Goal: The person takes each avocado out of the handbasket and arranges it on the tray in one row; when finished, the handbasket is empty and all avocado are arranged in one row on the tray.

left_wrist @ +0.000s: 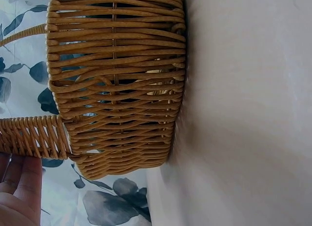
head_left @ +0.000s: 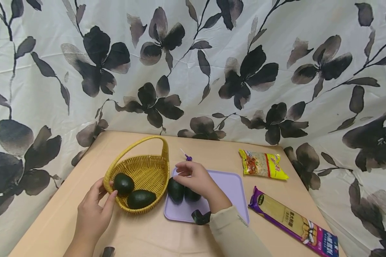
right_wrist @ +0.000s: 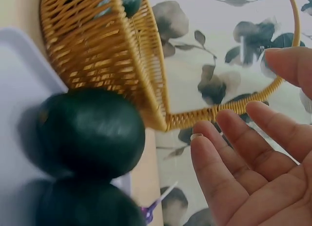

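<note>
A yellow wicker basket (head_left: 149, 166) stands on the table's left side, with two dark green avocados inside: one avocado (head_left: 123, 184) by the handle's left foot, the other (head_left: 141, 198) near the front rim. My left hand (head_left: 94, 210) holds the foot of the basket's handle (left_wrist: 34, 136), thumb on the near side. On the lilac tray (head_left: 226, 182) lie two more avocados side by side, the left one (head_left: 176, 190) and the right one (head_left: 192, 195). Over them hovers my right hand (head_left: 194, 178), fingers loosely extended and holding nothing; the right wrist view shows its palm apart from the avocados (right_wrist: 92, 133).
Behind the tray lies a purple-wrapped lollipop (head_left: 188, 157) with a white stick. A yellow snack packet (head_left: 263, 164) is at the back right, and a long purple noodle packet (head_left: 292, 221) at the front right. A floral curtain (head_left: 193, 71) hangs behind the table.
</note>
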Motion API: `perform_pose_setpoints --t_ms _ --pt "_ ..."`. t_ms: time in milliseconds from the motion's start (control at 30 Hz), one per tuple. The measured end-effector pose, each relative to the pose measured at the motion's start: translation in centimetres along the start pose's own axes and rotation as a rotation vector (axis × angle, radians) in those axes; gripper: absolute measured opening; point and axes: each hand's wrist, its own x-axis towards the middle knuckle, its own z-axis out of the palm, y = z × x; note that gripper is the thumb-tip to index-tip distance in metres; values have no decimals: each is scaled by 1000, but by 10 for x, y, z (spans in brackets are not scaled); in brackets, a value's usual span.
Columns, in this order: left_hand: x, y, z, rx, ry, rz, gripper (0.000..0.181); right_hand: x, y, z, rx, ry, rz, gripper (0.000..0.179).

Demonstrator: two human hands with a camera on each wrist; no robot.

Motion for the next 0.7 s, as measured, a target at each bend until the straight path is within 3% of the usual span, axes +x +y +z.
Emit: perform_pose_setpoints --t_ms 300,700 --pt "0 -1 0 8 3 6 54 16 -11 25 52 -108 -15 42" --pt "0 -1 0 -1 4 -2 54 38 -25 58 -10 -259 10 46"
